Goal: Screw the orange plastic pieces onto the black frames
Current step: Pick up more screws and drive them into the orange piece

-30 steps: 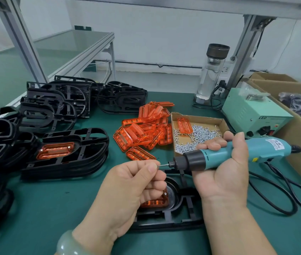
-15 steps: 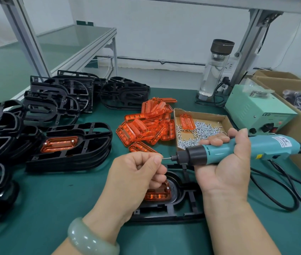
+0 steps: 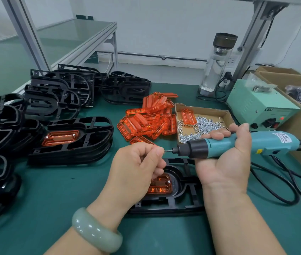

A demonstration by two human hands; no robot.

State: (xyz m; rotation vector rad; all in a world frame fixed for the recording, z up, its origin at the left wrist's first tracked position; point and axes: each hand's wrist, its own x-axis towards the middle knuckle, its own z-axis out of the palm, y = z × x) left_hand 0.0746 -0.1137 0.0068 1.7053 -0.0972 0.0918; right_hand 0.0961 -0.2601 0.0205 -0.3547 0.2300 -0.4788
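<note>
**Q:** Hand pose?

**A:** Your right hand (image 3: 225,162) is palm-up, fingers wrapped round the teal electric screwdriver (image 3: 238,144), which lies level and points left. Your left hand (image 3: 136,168) is curled, its thumb and forefinger pinching the tip of the bit (image 3: 168,151).

**Q:** Containers?

**A:** The cardboard tray (image 3: 226,115) holds loose screws (image 3: 204,124) and one orange piece (image 3: 188,115). A pile of orange pieces (image 3: 146,120) lies just beside it on the worktop (image 3: 54,199).

**Q:** Work item?

**A:** A black frame (image 3: 188,183) lies flat under both your hands, with an orange insert (image 3: 161,184) seated in it.

**Q:** Anything obscured?

**A:** Your left hand covers the insert's left half. Whatever the fingers pinch at the bit is hidden.
</note>
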